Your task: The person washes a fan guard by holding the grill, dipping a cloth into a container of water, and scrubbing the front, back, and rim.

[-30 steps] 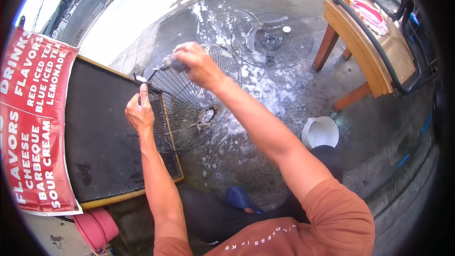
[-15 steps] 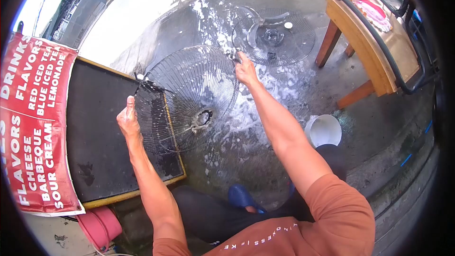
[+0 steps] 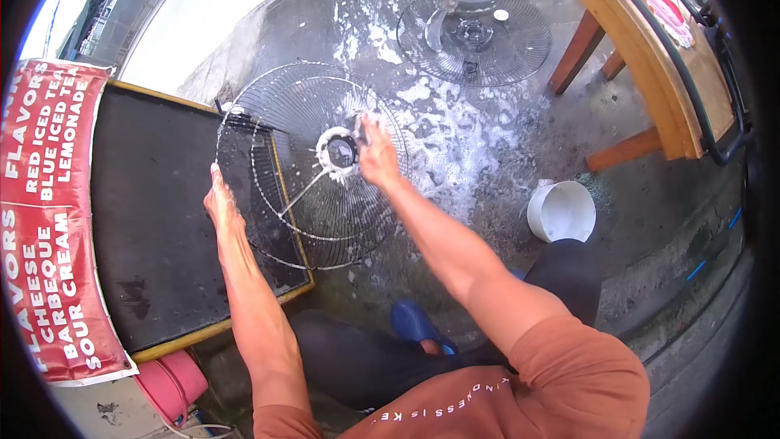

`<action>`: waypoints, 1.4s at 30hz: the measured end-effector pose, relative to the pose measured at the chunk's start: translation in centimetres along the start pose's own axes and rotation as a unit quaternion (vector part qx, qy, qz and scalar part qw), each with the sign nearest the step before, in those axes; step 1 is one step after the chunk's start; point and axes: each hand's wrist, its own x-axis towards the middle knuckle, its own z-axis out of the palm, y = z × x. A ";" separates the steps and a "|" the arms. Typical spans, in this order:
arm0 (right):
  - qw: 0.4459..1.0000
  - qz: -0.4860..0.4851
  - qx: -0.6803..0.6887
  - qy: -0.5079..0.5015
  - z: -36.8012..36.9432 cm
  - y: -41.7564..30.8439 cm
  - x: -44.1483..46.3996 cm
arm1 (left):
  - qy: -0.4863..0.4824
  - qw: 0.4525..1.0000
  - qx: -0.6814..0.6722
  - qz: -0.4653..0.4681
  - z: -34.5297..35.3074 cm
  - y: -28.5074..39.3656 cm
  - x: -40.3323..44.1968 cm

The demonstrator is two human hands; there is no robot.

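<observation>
A round wire fan grille [image 3: 357, 219] stands tilted in front of me, with white suds around its central ring. My left hand [image 3: 225, 205] is closed on its left rim, thumb along the edge. Just right of the ring, my right hand [image 3: 377, 156] presses on the wires with bent fingers. Foam and motion blur cover its fingertips, and a small greyish thing there is too unclear to name. Farther off, another fan grille [image 3: 520, 53] lies flat on the wet floor, with grey fan blades [image 3: 435, 31] and a round white piece [image 3: 500, 15] on it.
A dark yellow-edged board [image 3: 183, 236] and a red menu banner [image 3: 53, 276] are at left, above a pink bucket [image 3: 175, 382]. A white bucket [image 3: 561, 211] rests near my knee. At right stands a wooden table [image 3: 650, 73]. Suds [image 3: 455, 138] cover the floor.
My right hand has moved from the grille's right rim inward to beside its central ring. The grille has turned in my left hand, its ring now higher and facing me more.
</observation>
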 end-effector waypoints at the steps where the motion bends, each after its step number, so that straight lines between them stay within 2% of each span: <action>1: 0.995 -0.083 -0.051 0.006 3.1 1.5 -0.7 | 0.020 0.999 0.029 0.026 0.9 0.4 -0.5; 2: 0.983 -0.161 -0.085 0.018 4.0 0.4 -2.4 | 0.040 0.996 0.059 0.052 1.5 0.9 -1.2; 3: 0.985 -0.113 -0.117 -0.056 3.5 -2.9 -3.9 | 0.011 0.998 0.043 0.050 1.8 1.7 -2.4; 4: 0.995 -0.071 -0.042 -0.047 4.9 -3.8 -5.0 | 0.013 0.997 0.061 0.047 1.5 1.3 -2.1; 6: 0.989 -0.144 0.016 -0.035 5.0 -3.0 -5.6 | 0.014 0.995 0.093 0.042 1.1 0.6 -1.6; 9: 0.951 -0.301 -0.066 -0.037 3.8 -2.3 -7.3 | 0.016 0.995 0.099 0.005 0.9 0.0 -1.0; 13: 0.922 -0.362 -0.037 -0.132 2.4 -1.6 -10.3 | 0.072 0.992 0.102 0.015 0.9 -1.2 -0.4; 16: 0.952 -0.284 -0.090 -0.066 2.2 0.7 -9.9 | 0.076 0.992 0.101 0.019 1.1 -1.4 -0.2; 18: 0.981 -0.110 -0.155 -0.036 2.1 2.5 -7.8 | 0.063 0.993 0.095 0.016 0.8 -1.6 -0.3; 19: 0.987 -0.071 -0.142 0.022 2.6 4.3 -6.3 | 0.058 0.992 0.112 0.020 0.6 -1.9 0.2; 21: 0.993 0.108 -0.055 0.000 -0.1 5.8 -3.5 | 0.056 0.991 0.120 0.025 0.5 -2.1 0.3; 23: 0.969 0.242 0.055 0.006 1.0 11.5 -2.3 | 0.070 0.991 0.105 0.038 0.7 -2.0 0.0; 25: 0.963 0.256 0.083 0.025 0.8 13.9 -2.0 | 0.100 0.991 0.071 0.057 0.8 -2.1 -0.6; 28: 0.951 0.268 0.128 0.082 2.0 17.9 -1.6 | 0.044 0.998 0.033 -0.016 -1.7 -3.0 0.5; 29: 0.946 0.271 0.146 0.107 2.3 18.9 -1.3 | 0.040 0.999 -0.003 -0.012 -2.0 -3.5 0.8; 32: 0.909 0.317 0.253 0.093 1.0 20.5 -0.1 | -0.005 0.998 -0.030 -0.059 -3.4 -3.0 -0.2; 33: 0.897 0.345 0.265 0.073 -1.1 18.3 0.3 | -0.017 0.997 -0.051 -0.060 -3.9 -3.2 0.0; 36: 0.856 0.213 0.436 0.179 -2.1 17.6 3.1 | -0.118 0.983 -0.140 -0.007 -5.8 -3.5 0.4; 37: 0.867 0.213 0.407 0.194 -4.1 14.8 4.1 | -0.110 0.985 -0.135 0.011 -6.1 -3.9 0.6; 38: 0.856 0.289 0.411 0.118 -7.6 11.2 4.7 | -0.108 0.983 -0.147 0.026 -6.1 -3.7 0.5; 40: 0.861 0.199 0.464 0.060 -10.0 9.0 7.0 | -0.105 0.978 -0.171 0.059 -5.7 -3.2 0.0; 42: 0.903 0.184 0.384 0.063 -12.6 6.1 9.3 | -0.098 0.978 -0.183 0.038 -5.8 -2.8 -0.1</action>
